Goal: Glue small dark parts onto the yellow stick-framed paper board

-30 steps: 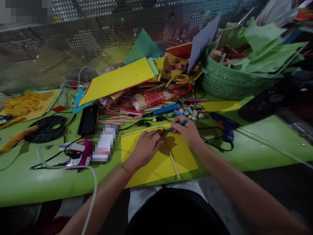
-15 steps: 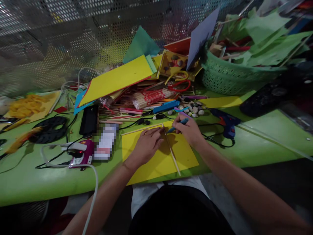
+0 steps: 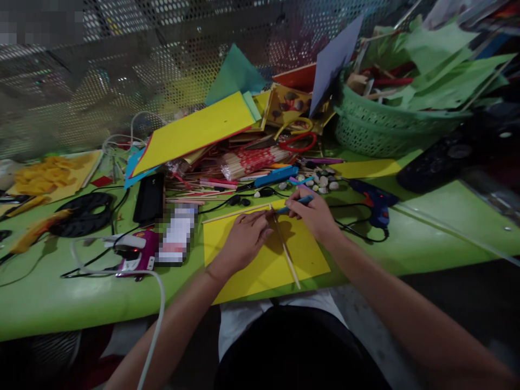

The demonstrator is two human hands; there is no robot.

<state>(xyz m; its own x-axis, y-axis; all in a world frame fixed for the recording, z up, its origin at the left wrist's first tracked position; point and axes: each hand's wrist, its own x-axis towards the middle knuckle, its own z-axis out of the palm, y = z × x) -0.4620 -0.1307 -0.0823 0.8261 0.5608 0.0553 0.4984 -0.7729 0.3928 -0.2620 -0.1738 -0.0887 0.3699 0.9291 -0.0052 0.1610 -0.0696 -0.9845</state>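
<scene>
A yellow sheet of paper (image 3: 239, 271) lies on the table under both hands. One thin wooden stick (image 3: 289, 259) slants across it towards me, and a second wooden stick (image 3: 227, 215) runs along its far edge. My left hand (image 3: 248, 233) rests on the sheet with outstretched fingers, its fingertips at the top of the slanting stick. In my right hand (image 3: 311, 214) is a blue pen (image 3: 299, 204), gripped between thumb and fingers, its tip pointing left at that stick beside my left fingertips. Whether the tip touches the paper or the stick cannot be made out.
Behind the sheet lie pebbles (image 3: 325, 181), a blue cutter (image 3: 276, 176), scissors (image 3: 298, 142) and bundled sticks (image 3: 249, 162). A glue gun (image 3: 376, 208) with its cable is on the right, below a green basket (image 3: 377, 130). A phone (image 3: 177, 233) and a purple power socket (image 3: 140, 252) lie left.
The pen in my right hand has tilted flatter, and its tip has shifted left, up to the stick near my left fingertips. My left hand stays in nearly the same place.
</scene>
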